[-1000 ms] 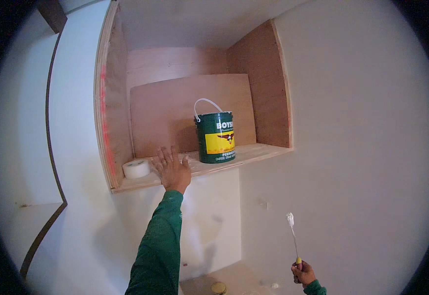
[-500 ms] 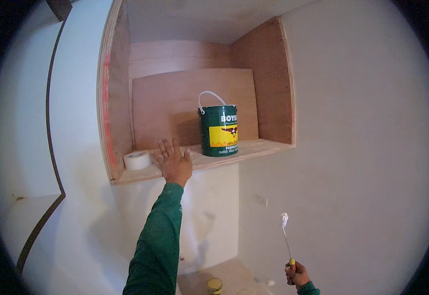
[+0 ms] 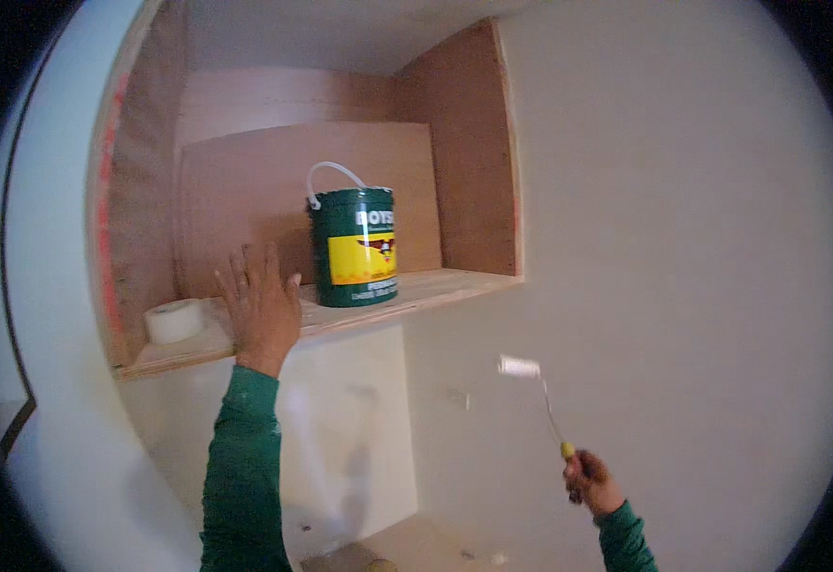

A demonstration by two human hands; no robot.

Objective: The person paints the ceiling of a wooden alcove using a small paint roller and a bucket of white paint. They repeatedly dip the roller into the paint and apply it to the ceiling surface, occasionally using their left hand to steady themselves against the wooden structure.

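Note:
My left hand [image 3: 264,310] is raised at the front edge of the plywood shelf [image 3: 454,285], fingers spread, holding nothing. It lies between a white roll of tape [image 3: 175,321] on its left and a green paint can [image 3: 353,246] on its right. The can stands upright, with a yellow label and a white handle arched above the rim. Lower right, the fingers of my right hand [image 3: 592,480] are wrapped round the yellow grip of a small paint roller [image 3: 519,366]. Its white sleeve is up near the wall, but whether it touches I cannot tell.
The shelf is the floor of an open plywood cabinet [image 3: 478,143], with a loose-looking board [image 3: 245,191] leaning at its back. A pale wall [image 3: 683,286] spans the right side. Below, part of a round yellowish container [image 3: 381,566] shows at the lower edge.
The view has swung to the right, so the cabinet sits further left. My right hand has risen, and the roller's sleeve has turned to lie sideways. My left hand stays at the shelf.

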